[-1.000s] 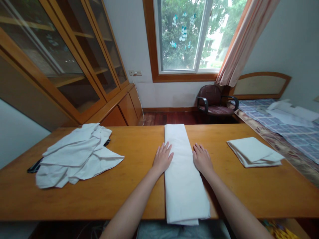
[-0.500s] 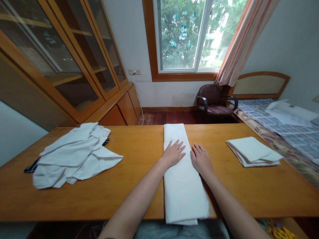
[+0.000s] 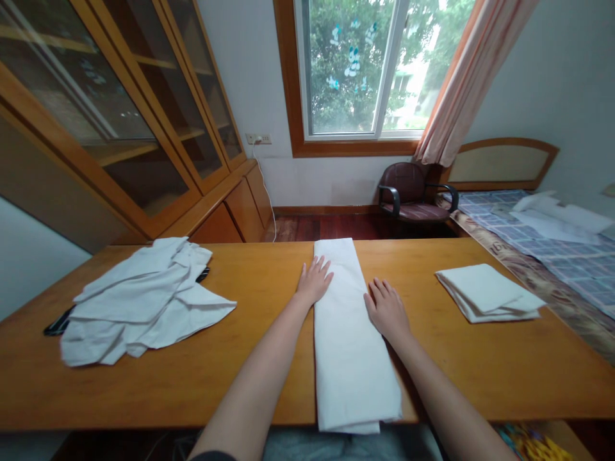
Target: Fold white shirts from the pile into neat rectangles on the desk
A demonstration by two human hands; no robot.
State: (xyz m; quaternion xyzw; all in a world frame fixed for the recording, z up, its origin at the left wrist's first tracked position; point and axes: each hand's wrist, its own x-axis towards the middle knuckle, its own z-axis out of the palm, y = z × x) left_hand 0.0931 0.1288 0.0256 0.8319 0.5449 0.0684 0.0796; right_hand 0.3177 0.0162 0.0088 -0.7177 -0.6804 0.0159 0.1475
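Observation:
A white cloth (image 3: 353, 371), folded into a long narrow strip, runs across the wooden table (image 3: 269, 275) from its far edge to just past its near edge. My left hand (image 3: 314, 280) lies flat at the strip's left edge, toward the far end, with fingers partly on the fabric. Along the opposite edge rests my right hand (image 3: 387, 308), open and palm down, its fingertips on the table and its inner side against the cloth. What the cloth is exactly cannot be told.
Crumpled white cloths (image 3: 139, 301) lie at the left over a dark striped piece (image 3: 58, 323). At the right is a folded white cloth (image 3: 487, 291). Beyond the table stand a glass-door cabinet (image 3: 192, 192), an armchair (image 3: 410, 192) and a bed (image 3: 538, 224).
My left hand has slid left and slightly away from me, from the middle of the strip to its left edge. The right hand has barely moved.

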